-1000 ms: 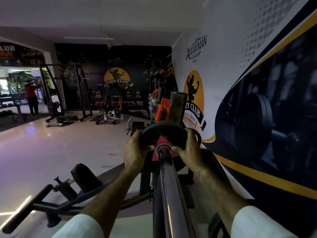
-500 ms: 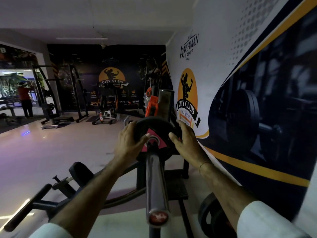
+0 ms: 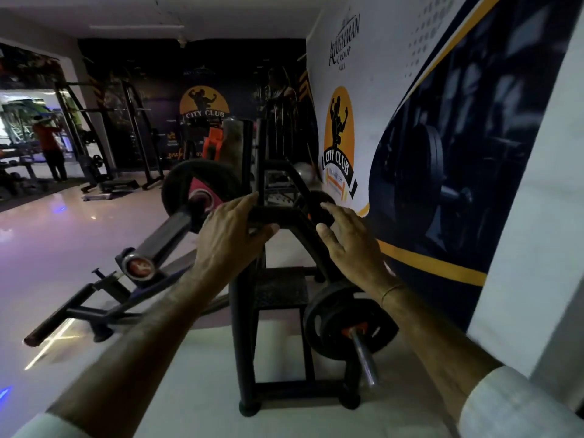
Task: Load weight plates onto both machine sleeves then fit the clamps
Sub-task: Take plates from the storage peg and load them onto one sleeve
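One plate [image 3: 192, 175] is on the sleeve [image 3: 164, 238], centre-left, no clamp in view. Plates are likely heavy and rigid (rim looks rubbery, decent grip), so take one by the rim, two-handed. Rack [image 3: 243, 311] mid-frame holds rack plates [image 3: 335, 314] lower right and a small plate [image 3: 319, 205] higher. Left hand [image 3: 227, 238] straddles the rack bar; can't tell if it's clamped. Right hand [image 3: 347, 241] has fingers spread, empty.

On my feed, the weight plate [image 3: 183, 181] sits on the machine sleeve [image 3: 164, 238], off left. Left hand [image 3: 227, 238] is at the black rack crossbar [image 3: 275, 213], thumb under it. Right hand [image 3: 347, 245] is spread loose just beside a small plate [image 3: 319, 207].
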The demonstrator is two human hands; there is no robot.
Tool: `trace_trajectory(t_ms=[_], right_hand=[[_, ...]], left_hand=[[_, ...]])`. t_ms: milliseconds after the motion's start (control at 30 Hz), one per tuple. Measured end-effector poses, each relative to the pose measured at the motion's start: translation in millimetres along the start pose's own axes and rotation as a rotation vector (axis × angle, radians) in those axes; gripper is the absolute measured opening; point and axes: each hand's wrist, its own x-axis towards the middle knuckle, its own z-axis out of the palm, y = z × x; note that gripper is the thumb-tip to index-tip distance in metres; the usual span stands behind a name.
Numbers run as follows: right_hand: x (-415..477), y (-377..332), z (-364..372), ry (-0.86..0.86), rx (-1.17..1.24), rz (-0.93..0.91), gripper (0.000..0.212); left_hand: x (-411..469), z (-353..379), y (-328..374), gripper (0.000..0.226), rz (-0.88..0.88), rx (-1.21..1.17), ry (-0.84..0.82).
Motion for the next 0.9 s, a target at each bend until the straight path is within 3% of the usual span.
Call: trace_trajectory(t_ms=[333, 733, 900], right_hand=[[-94.8, 125.6, -47.8, -0.073, -0.011, 0.176, 0.048], [-131.8, 325.4, 16.8, -0.272, 0.015, 0.431, 0.055], [-150.4, 417.0, 85.5, -0.341, 0.09, 0.56, 0.074]], left_hand=[[-69.8, 162.4, 101.8, 0.072, -0.187, -0.144, -0.209], [-71.8, 366.8, 88.8, 0.071, -0.35, -0.262, -0.477], [-77.1, 467.8, 60.2, 0.072, -0.531, -0.265, -0.491]])
